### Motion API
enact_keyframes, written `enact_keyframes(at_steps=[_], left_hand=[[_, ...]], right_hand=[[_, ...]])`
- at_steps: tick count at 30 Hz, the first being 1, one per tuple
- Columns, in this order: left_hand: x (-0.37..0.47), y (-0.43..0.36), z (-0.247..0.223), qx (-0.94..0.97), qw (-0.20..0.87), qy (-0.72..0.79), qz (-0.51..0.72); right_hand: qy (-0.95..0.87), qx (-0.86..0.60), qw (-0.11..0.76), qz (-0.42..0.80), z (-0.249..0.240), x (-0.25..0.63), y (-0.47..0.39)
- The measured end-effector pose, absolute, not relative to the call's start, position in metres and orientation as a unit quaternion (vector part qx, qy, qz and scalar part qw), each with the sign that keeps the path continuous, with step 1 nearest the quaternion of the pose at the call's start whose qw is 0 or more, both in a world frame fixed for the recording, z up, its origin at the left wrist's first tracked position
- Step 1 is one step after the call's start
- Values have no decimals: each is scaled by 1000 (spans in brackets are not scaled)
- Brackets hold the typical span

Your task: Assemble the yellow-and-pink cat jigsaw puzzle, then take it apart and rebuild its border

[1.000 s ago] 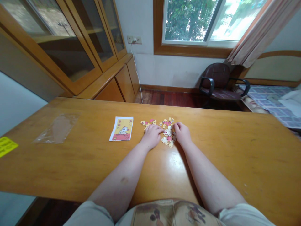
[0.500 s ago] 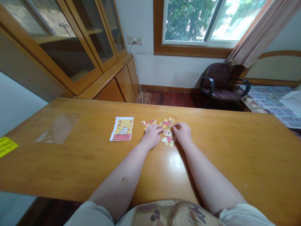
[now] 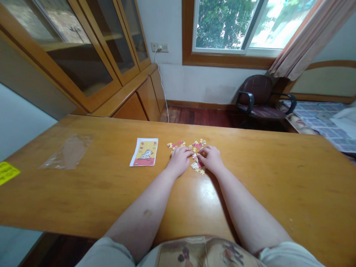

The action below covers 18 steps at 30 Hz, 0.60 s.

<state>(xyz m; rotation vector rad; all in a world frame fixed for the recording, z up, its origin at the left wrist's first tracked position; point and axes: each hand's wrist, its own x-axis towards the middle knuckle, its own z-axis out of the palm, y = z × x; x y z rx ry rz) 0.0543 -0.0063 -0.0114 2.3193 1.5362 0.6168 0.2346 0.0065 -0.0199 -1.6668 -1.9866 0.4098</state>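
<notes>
Small jigsaw pieces in yellow, pink and white lie in a loose pile between my hands, with more pieces beyond my left hand. My left hand rests on the table at the pile's left side, its fingers bent together; what they hold, if anything, is hidden. Over the right part of the pile is my right hand, thumb and fingers drawn together at the pieces, and I cannot make out anything between them. A picture card with a white animal on yellow and pink lies flat to the left.
The wooden table spans the view. A clear plastic bag and a yellow label are on the left. Behind stand a glass-door cabinet, an armchair and a bed.
My right hand has moved a little left over the pile, covering pieces that showed before. My left hand has hardly moved.
</notes>
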Motion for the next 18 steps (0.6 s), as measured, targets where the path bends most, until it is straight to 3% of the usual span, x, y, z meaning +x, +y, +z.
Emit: enact_keyframes(at_steps=[7,15,18], left_hand=[[55,-7,-9,806,148,533,212],[55,-7,-14,810,134,537,196],[55,-6,-16,811,133,538,185]], right_hand=[[-660,-630,350,211,-25,242,15],[-743,-607,238,150,-23,237,8],[-744,-604,240,157,-21,234,7]])
